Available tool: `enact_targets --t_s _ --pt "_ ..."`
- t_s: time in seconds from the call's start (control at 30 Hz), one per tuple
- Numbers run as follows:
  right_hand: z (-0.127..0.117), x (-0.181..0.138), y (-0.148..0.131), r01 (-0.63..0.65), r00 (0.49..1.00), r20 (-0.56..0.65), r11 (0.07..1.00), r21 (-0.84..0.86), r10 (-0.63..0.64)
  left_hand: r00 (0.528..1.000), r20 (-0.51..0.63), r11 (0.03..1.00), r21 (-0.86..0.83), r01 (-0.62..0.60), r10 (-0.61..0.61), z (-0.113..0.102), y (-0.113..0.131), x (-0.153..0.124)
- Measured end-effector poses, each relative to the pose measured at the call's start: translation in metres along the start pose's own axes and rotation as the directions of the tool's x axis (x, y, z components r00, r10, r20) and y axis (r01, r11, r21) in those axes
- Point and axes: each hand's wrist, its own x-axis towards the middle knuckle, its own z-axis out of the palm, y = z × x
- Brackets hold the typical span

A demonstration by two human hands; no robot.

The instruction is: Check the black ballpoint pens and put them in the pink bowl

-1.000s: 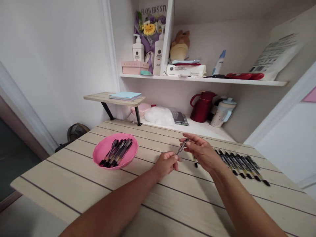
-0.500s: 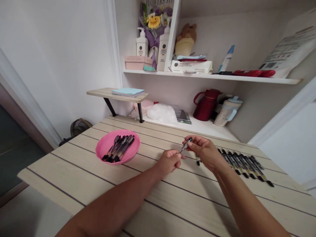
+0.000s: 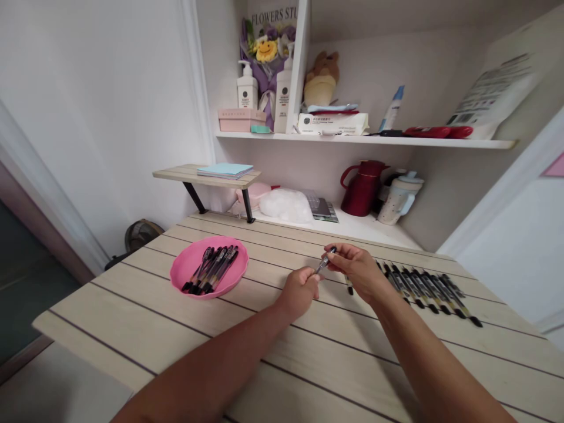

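A red jug [image 3: 362, 189] stands beside a lidded cup [image 3: 399, 200] under the shelf [image 3: 352, 141].

Both hands meet over the middle of the wooden tabletop [image 3: 335, 352], nearer its far edge. The left hand [image 3: 299, 289] pinches the lower end of a slim pen [image 3: 325, 260], and the right hand [image 3: 358, 268] grips its upper end, so the pen slants up and to the right between them. Just under the right hand another pen [image 3: 349, 287] lies on the tabletop. A row of dark pens [image 3: 423, 285] lies side by side towards the right edge. Towards the left edge a pink dish [image 3: 185, 268] holds a bundle of black pens [image 3: 212, 270].
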Motion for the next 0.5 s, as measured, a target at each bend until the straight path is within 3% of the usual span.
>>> enact_targets --t_s 0.2,0.5 --pt "-0.0056 -0.0013 -0.0073 -0.012 1.000 -0.016 0.999 -0.048 0.011 0.996 0.086 0.990 -0.144 0.009 0.003 -0.0005 -0.0011 -0.0005" --pt "-0.0073 0.0005 -0.0067 -0.017 0.998 -0.063 0.999 -0.043 0.014 0.986 0.166 0.986 -0.158 0.047 -0.020 -0.0050 0.0032 -0.0021"
